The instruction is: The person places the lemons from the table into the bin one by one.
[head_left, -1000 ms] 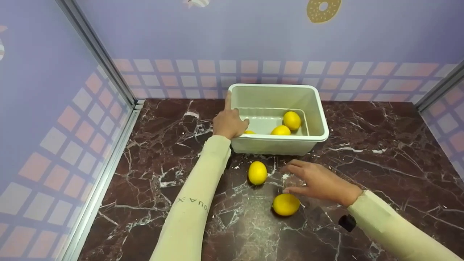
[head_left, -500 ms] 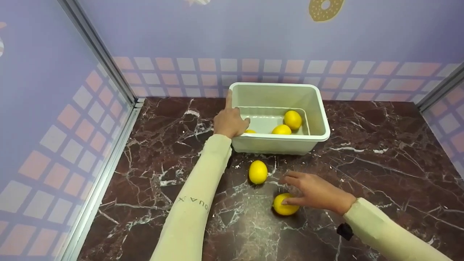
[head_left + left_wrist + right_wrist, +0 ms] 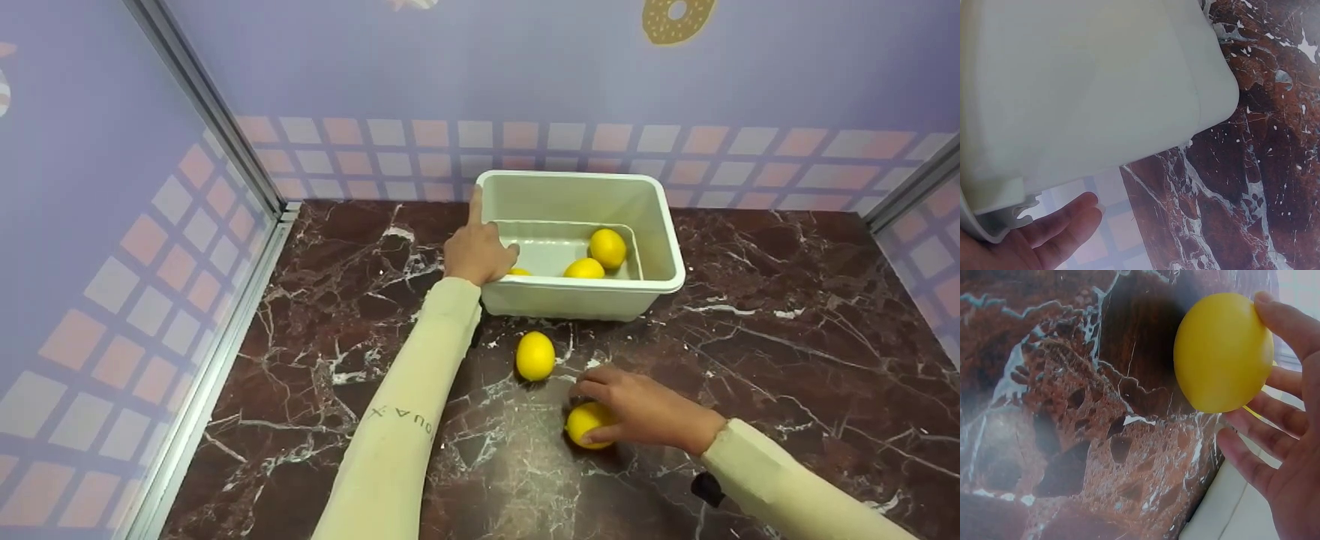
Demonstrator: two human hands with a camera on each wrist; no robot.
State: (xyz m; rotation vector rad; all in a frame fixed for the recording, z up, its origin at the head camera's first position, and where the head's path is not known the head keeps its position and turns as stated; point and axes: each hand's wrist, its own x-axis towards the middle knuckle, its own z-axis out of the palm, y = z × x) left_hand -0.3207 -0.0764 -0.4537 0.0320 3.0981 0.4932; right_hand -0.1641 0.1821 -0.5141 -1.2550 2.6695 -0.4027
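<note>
In the head view, my right hand (image 3: 641,409) has its thumb and fingers around a yellow lemon (image 3: 586,426) on the dark marbled table. The right wrist view shows the thumb on one side of this lemon (image 3: 1221,354) and fingers at the other. My left hand (image 3: 478,251) holds the left rim of a white plastic bin (image 3: 570,300), index finger stretched along it and thumb over the inside. In the left wrist view, fingers (image 3: 1069,228) reach past the outside of the rim. Another lemon (image 3: 535,356) lies before the bin.
Inside the bin are a lemon (image 3: 607,248) at the right, another lemon (image 3: 584,268) by the front wall and a partly hidden yellow one (image 3: 519,271) near my left thumb. A patterned purple wall (image 3: 420,75) stands behind; a metal frame (image 3: 214,112) borders the left.
My right hand has come down and toward me, from above the nearer lemon to around it. The left hand has stayed on the bin's rim.
</note>
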